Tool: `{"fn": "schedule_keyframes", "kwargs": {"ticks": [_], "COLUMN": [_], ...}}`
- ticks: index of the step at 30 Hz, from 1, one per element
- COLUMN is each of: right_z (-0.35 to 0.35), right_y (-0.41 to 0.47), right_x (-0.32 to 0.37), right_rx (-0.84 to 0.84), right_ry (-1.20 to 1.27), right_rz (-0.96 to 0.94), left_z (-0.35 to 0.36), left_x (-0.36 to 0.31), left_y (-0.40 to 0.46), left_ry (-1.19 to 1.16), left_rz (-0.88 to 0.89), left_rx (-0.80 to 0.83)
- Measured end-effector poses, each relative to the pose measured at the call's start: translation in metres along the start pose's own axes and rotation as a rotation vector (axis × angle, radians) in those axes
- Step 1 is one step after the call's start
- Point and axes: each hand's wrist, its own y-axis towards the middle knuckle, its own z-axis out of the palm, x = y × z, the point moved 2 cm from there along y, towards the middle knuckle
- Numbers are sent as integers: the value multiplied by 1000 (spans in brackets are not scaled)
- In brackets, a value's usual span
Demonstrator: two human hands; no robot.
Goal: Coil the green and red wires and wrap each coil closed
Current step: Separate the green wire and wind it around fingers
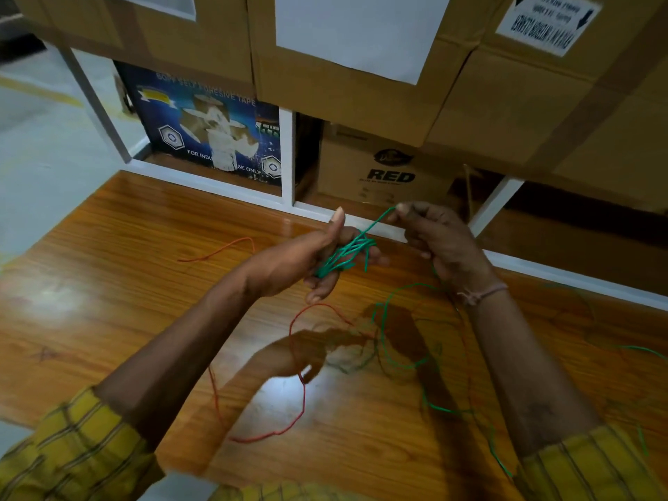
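A green wire (346, 252) is wound in several loops around the fingers of my left hand (307, 260), which is raised above the wooden table (119, 291) with the thumb up. My right hand (439, 235) pinches a strand of the same green wire between thumb and forefinger, just up and right of the coil. The slack green wire trails down over the table below my right forearm. A red wire (302, 388) lies loose on the table in a big open curve under my hands, with one end at the left.
Stacked cardboard boxes (361, 77) fill a white-framed shelf (287, 157) right behind the table's far edge. A blue printed tape box (206, 128) and a brown box marked RED (383, 171) stand on the lower shelf. Grey floor shows at the left.
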Motion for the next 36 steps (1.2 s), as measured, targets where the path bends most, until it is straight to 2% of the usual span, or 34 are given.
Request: {"fn": "schedule_keyframes", "kwargs": {"ticks": [3,5,9,13,15,17,21,25,29,32,36], "right_z": [13,26,53,74,76,73,50,18,-1,-3,4], "right_y": [6,2,-22,-54,-66,-74,-79,-68,-49,-30,-8], "right_x": [-27,-45,-73,-77,-67,-52,-20,4,8,1,-19], "right_rx": [-21,7,96,324,420,490,555,525,362,189,1], "right_ry": [-140,-159,-237,-350,-355,-277,-116,159,406,370,93], "right_rz": [5,39,76,84,74,52,6,-57,-5,32,45], "left_z": [0,-4,-15,-20,-22,-23,-21,-14,-9,-7,-2], "left_x": [-2,-3,-5,2,5,9,19,16,-5,-10,-14], "left_y": [4,7,13,21,26,28,20,10,-2,-4,-2], "left_ry": [-375,-551,-625,-655,-577,-394,159,400,234,91,-205], "left_rz": [93,130,168,130,97,24,-142,-216,-137,-93,-35], "left_rx": [128,127,30,-100,-196,-279,-289,-217,-126,25,188]}}
